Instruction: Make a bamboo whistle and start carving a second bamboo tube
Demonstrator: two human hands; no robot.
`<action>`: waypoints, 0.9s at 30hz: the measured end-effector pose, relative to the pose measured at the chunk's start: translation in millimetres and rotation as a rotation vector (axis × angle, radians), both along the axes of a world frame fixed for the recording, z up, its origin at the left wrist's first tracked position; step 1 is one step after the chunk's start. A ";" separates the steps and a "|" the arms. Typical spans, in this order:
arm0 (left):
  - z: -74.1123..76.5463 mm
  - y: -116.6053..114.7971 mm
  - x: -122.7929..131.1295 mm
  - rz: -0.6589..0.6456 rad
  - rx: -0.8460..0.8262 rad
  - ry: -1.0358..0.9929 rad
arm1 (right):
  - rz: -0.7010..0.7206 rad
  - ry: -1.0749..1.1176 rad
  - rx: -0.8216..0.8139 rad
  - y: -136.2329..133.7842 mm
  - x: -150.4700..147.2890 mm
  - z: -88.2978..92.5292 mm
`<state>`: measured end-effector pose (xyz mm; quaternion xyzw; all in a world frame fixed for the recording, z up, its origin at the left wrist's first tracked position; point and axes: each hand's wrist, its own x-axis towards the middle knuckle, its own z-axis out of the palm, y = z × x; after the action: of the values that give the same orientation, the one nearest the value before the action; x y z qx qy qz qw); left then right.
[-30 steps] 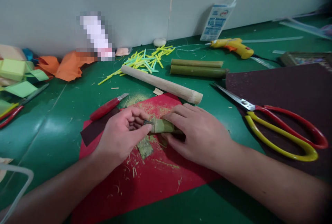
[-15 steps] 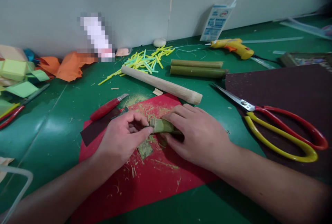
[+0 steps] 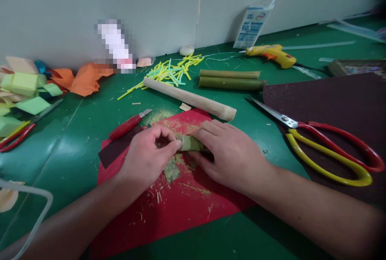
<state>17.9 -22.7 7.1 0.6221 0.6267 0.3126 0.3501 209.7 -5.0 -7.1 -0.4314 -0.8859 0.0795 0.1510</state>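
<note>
table [image 3: 60, 151] in green bears a red sheet [image 3: 187, 211] strewn with shavings [image 3: 157, 196]. on the sheet, right hand [image 3: 230, 153] lies with fingers closed over a short green stick [image 3: 190, 143], pressing it down; left hand [image 3: 147, 156], fingers curled narrow, pinches the stick's left end with thumb and forefinger.

You're facing a glossy green tabletop [image 3: 75, 139] that catches a soft sheen on your left and runs straight back to a plain pale grey wall [image 3: 144, 3] split by one thin vertical seam [image 3: 199, 7].
</note>
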 end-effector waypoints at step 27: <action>-4.4 4.1 -3.6 -0.096 0.023 0.026 | -0.012 0.015 0.054 0.1 -2.7 1.6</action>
<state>14.3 -18.6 2.7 0.6594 0.5971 0.2943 0.3494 207.0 -4.8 -5.4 -0.4321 -0.8838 0.0580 0.1696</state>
